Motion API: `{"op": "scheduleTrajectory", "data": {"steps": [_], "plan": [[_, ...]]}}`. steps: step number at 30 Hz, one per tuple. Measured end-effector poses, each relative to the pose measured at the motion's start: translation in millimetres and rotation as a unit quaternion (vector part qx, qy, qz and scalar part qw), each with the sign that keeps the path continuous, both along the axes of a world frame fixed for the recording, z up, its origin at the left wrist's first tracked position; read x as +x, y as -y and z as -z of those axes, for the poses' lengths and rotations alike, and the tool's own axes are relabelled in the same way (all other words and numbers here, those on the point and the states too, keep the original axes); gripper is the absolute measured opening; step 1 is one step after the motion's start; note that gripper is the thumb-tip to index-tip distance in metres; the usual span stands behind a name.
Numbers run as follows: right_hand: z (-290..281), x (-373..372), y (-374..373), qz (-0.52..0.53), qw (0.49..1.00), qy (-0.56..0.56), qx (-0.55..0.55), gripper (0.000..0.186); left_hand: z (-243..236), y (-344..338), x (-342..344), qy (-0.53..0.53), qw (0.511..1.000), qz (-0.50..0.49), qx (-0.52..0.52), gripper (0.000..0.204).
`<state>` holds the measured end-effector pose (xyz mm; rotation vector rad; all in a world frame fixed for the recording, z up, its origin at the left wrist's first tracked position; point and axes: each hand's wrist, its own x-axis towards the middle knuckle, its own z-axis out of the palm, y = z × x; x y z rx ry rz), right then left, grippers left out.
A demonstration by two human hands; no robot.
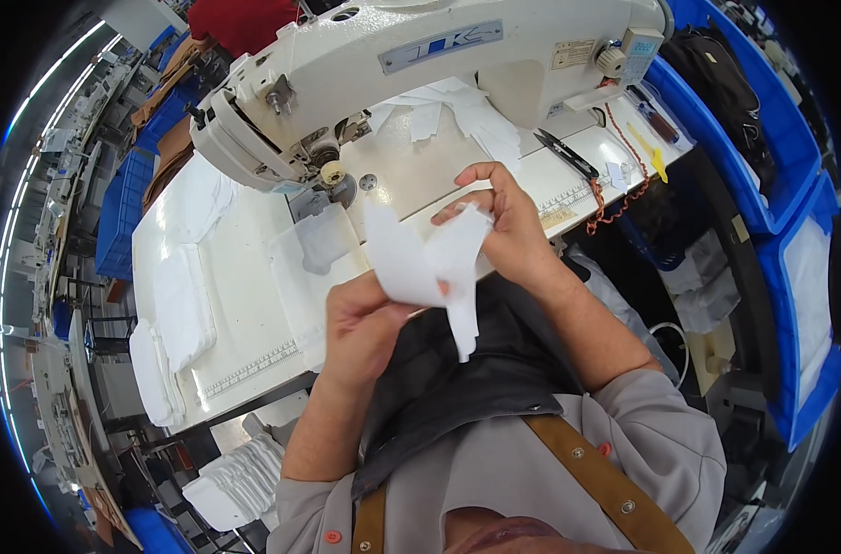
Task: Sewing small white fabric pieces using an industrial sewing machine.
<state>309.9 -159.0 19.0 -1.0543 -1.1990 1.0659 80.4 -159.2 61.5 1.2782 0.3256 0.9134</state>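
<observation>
I hold white fabric pieces point(402, 258) in front of the sewing machine point(522, 55), over the table edge. My left hand point(351, 328) is closed on their lower left end, thumb against the fabric. My right hand point(503, 222) grips their upper right part, index finger raised and curled, other fingers partly hidden by the fabric. The needle area point(332, 171) of the machine is above them. A translucent plate point(300, 295) lies left of my hands, and more white pieces point(480, 120) lie under the machine arm.
Stacks of white pieces point(175, 305) lie on the table's left. Black snips point(563, 152), a screwdriver point(659, 120), a yellow tool point(659, 166) and an orange cord point(614, 217) are at the right. Blue bins point(804, 406) stand beside the table. A red-clothed person point(235, 18) is behind the machine.
</observation>
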Motion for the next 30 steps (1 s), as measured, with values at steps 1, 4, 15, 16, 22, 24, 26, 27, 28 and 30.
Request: {"op": "scheduleTrajectory", "data": {"steps": [1,4,15,16,22,24,26,27,28,30], "plan": [[1.4,6.2,-3.1,0.053,0.998,0.036,-0.004,0.039,-1.3,-1.3,-12.1,0.02,1.0,-0.014,0.014,0.049],[-4.0,19.9,-5.0,0.08,0.996,-0.017,-0.039,0.026,-23.2,-6.9,-31.7,0.19,0.981,0.025,0.034,0.055],[-42.5,-4.3,30.6,0.08,0.972,0.202,0.092,0.028,0.7,6.6,29.5,-0.242,0.961,-0.126,0.036,0.02],[-41.3,-5.5,32.0,0.084,0.961,0.23,0.129,0.028,-0.8,10.1,32.5,-0.293,0.95,-0.105,0.012,0.02],[-44.8,-4.7,45.5,0.051,0.969,0.205,0.128,0.028,6.1,10.3,38.2,-0.233,0.951,-0.169,0.108,0.023],[-43.5,-4.4,48.3,0.05,0.972,0.191,0.126,0.029,9.7,12.8,36.0,-0.269,0.941,-0.183,0.09,0.022],[-44.5,-7.3,49.1,0.066,0.946,0.261,0.178,0.031,11.6,14.5,39.1,-0.255,0.943,-0.186,0.105,0.02],[-44.1,-8.6,48.6,0.048,0.949,0.251,0.182,0.035,17.6,16.0,41.2,-0.211,0.956,-0.184,0.093,0.019],[-46.0,-10.1,49.7,0.053,0.948,0.254,0.183,0.035,21.3,17.2,42.7,-0.166,0.966,-0.182,0.08,0.019],[-51.4,-12.7,53.7,-0.035,0.991,0.111,0.068,0.038,17.2,16.3,41.8,-0.171,0.962,-0.188,0.097,0.014]]}}
